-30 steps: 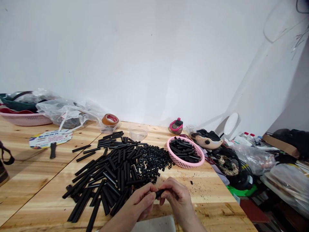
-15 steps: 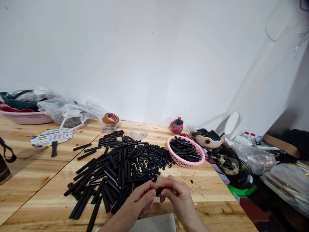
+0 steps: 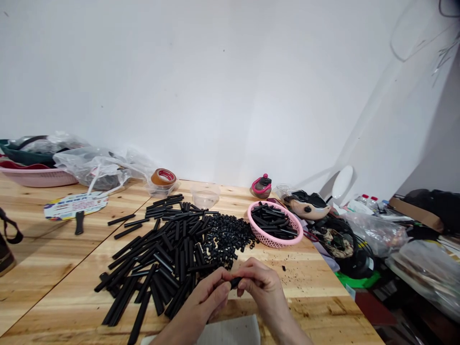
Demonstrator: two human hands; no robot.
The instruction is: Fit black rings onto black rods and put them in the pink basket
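Observation:
My left hand [image 3: 206, 299] and my right hand [image 3: 261, 285] meet low in the middle of the view, fingers pinched on a short black tube piece [image 3: 235, 282] between them. Just beyond the hands lies a wide heap of black tubes [image 3: 158, 258] on the wooden table [image 3: 53, 268]. A mound of small black cut pieces [image 3: 228, 235] sits to the right of the heap. A pink basket [image 3: 275, 242] holding more black tubes stands further right.
A white sheet [image 3: 230, 333] lies at the near edge under my wrists. At the back stand a tape roll [image 3: 163, 178], a clear cup [image 3: 205, 196], plastic bags [image 3: 97, 167] and a pink tray [image 3: 36, 176]. Cluttered cables and bags [image 3: 359, 239] fill the right side.
Both hands have stayed together on the small black piece, shifting slightly up the view. The camera view moved a little; nothing on the table moved.

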